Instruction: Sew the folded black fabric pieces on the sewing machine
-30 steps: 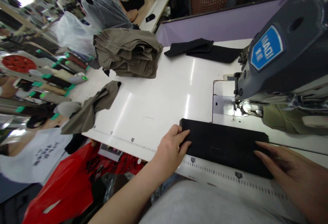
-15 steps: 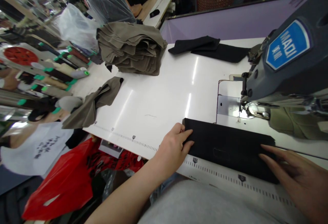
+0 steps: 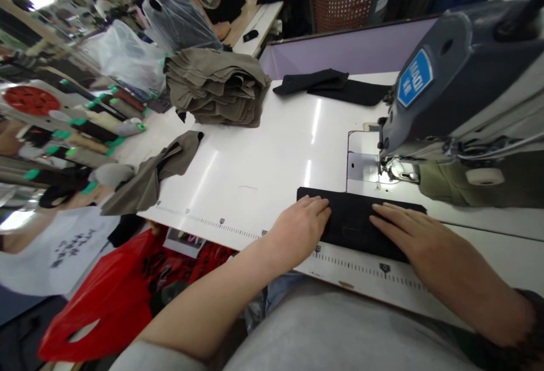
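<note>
A folded strip of black fabric (image 3: 352,219) lies flat along the front of the white sewing table (image 3: 263,161), above the ruler markings on its edge. On the strip's left end rests my left hand (image 3: 300,232), fingers laid on the cloth, thumb hidden. Across its right part my right hand (image 3: 419,238) presses with fingers stretched out flat. Just beyond the strip stands the grey sewing machine (image 3: 463,88), its presser foot (image 3: 399,171) over the metal plate. An olive-green fabric piece (image 3: 442,183) lies under the machine's arm.
A stack of brown-grey fabric pieces (image 3: 216,85) stands at the table's back left, near a loose brown-grey piece (image 3: 159,173). Black fabric pieces (image 3: 331,86) lie at the back. Thread cones (image 3: 96,127) line the left side; a red plastic bag (image 3: 102,303) hangs below.
Both hands have gone from pinching or touching the strip's ends to lying on top of it. My right hand has moved left, inward over the cloth. The view has shifted rightward.
</note>
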The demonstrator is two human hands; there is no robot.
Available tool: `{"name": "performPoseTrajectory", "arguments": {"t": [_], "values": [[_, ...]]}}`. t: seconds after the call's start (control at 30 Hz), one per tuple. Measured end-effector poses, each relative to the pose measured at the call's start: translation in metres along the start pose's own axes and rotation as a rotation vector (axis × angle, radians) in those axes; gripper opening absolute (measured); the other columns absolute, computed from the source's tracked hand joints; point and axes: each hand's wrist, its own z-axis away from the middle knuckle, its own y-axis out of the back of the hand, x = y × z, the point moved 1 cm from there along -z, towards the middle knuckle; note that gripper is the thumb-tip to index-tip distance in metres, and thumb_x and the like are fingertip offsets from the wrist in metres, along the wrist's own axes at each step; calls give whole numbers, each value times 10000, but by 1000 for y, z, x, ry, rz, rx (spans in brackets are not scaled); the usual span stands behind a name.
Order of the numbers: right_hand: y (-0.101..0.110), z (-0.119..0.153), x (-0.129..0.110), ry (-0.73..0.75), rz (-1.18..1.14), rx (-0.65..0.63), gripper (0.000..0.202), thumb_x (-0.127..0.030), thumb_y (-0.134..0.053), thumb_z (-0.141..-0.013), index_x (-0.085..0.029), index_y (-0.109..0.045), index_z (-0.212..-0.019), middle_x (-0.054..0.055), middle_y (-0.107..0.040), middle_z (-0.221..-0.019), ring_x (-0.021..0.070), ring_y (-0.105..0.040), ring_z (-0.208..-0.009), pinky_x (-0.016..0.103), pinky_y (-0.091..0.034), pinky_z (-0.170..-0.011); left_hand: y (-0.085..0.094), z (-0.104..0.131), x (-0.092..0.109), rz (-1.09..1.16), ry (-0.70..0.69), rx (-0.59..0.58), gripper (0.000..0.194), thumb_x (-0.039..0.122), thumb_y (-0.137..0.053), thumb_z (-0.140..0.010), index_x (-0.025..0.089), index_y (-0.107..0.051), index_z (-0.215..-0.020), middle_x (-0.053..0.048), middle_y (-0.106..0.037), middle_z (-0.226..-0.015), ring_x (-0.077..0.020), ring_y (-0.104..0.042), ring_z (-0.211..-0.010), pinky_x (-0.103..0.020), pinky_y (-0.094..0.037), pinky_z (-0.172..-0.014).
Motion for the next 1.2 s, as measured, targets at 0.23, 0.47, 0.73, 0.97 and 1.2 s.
{"name": "performPoseTrajectory", "arguments": {"t": [0.23, 0.47, 0.73, 0.97, 1.2], "values": [[-8, -13, -25, -183, 74, -91, 352, -248, -461, -841, -74, -566, -1130, 169, -596, -966, 289, -546, -929, 476, -417, -839, -12, -20, 22, -140, 129, 89, 487, 478, -437, -862, 74, -514, -1123, -129, -572, -961, -285, -530, -937, -435, -410, -851], [-28, 1, -24, -211, -7, -64, 403, -268, -384, -879, -96, -471, -1234, 171, -365, -1371, 289, -298, -1270, 541, -259, -994, -38, -14, 17, -61, 122, 124, 543, 409, -389, -903, 43, -329, -1300, -188, -324, -1389, -274, -244, -1317, -439, -279, -1043], [-23, -2, -23, -274, -31, -78, 398, -301, -408, -873, -170, -480, -1242, 140, -379, -1371, 303, -296, -1271, 642, -193, -967, -32, -7, 4, -136, 213, 75, 793, 589, -438, -813, 10, -273, -1329, -249, -258, -1401, -326, -201, -1324, -520, -261, -1032], [-12, 8, -10, -335, -150, -30, 378, -225, -404, -867, -102, -508, -1209, 208, -280, -1389, 302, -253, -1289, 489, -328, -985, -17, 23, -13, -295, 317, 141, 643, 471, -555, -799, 61, -398, -1270, -259, -325, -1362, -404, -331, -1242, -575, -344, -937], [5, -3, 21, -106, -64, -92, 222, -231, -482, -839, -131, -650, -942, 112, -567, -888, 215, -532, -819, 365, -469, -701, -7, -41, -27, -194, 48, 7, 344, 58, -369, -872, 41, -498, -1191, -170, -512, -1236, -229, -496, -1130, -355, -412, -954]]}}
